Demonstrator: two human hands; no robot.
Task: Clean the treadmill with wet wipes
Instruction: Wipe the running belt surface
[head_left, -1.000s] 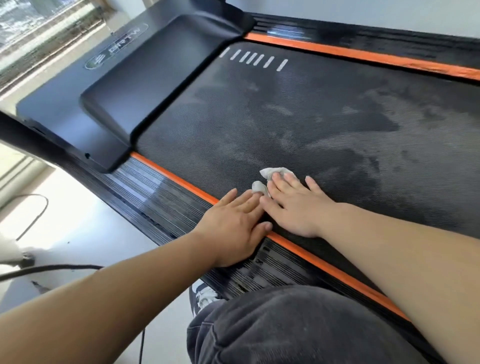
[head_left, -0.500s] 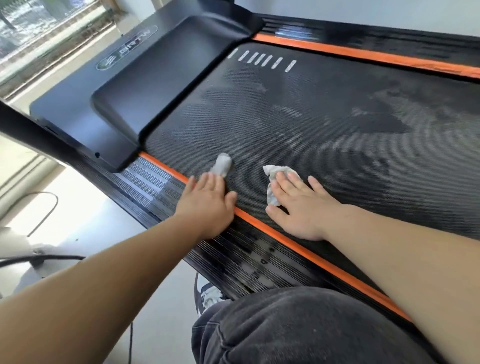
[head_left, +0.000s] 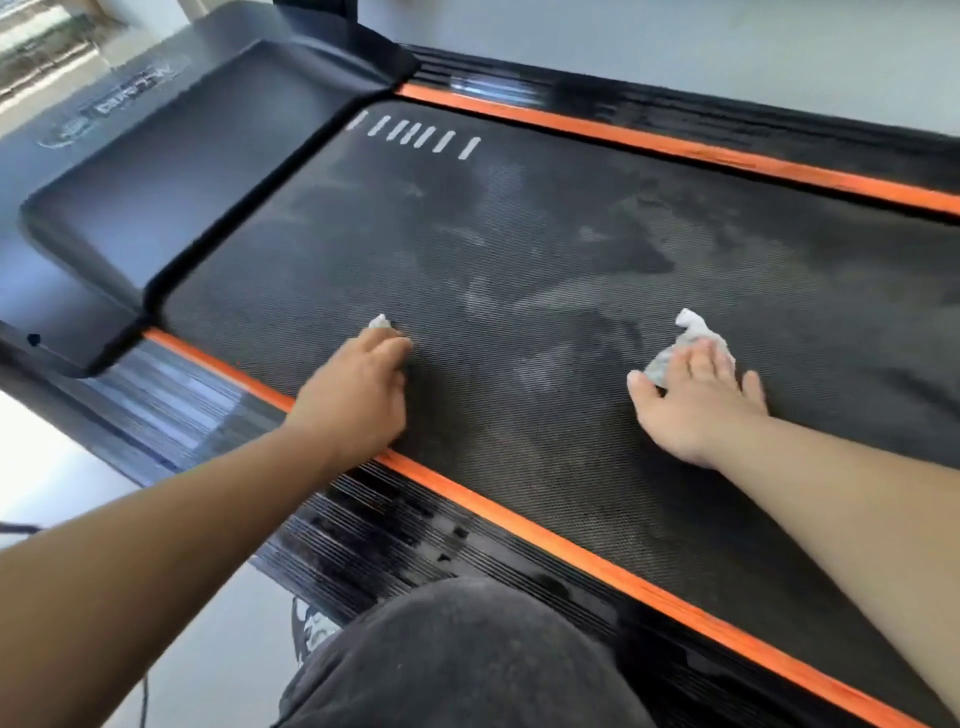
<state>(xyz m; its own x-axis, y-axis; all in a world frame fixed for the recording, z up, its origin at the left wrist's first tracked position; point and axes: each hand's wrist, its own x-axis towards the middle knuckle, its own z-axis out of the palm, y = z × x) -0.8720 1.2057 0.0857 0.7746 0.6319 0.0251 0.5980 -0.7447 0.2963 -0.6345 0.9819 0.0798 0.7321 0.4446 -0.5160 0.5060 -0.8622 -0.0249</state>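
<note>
From the head camera, the left hand (head_left: 358, 395) lies on the treadmill belt (head_left: 519, 249) close to the near orange strip (head_left: 519, 530). It covers a small wipe (head_left: 379, 322), and only a white tip shows past the fingertips. The hand is blurred, so I cannot tell whether its fingers curl round the wad or just press on it.

Well apart to its right, the right hand (head_left: 696, 400) lies flat with its fingers spread, pressing a larger crumpled wipe (head_left: 691, 338) onto the belt. Most of that wipe pokes out beyond the fingers.

The belt is dark and textured, with patchy grey smears and a row of white dashes (head_left: 415, 137) near the black motor cover (head_left: 182, 171). A knee in dark trousers (head_left: 457, 660) rests by the ribbed side rail (head_left: 363, 540), above a pale floor (head_left: 218, 649).
</note>
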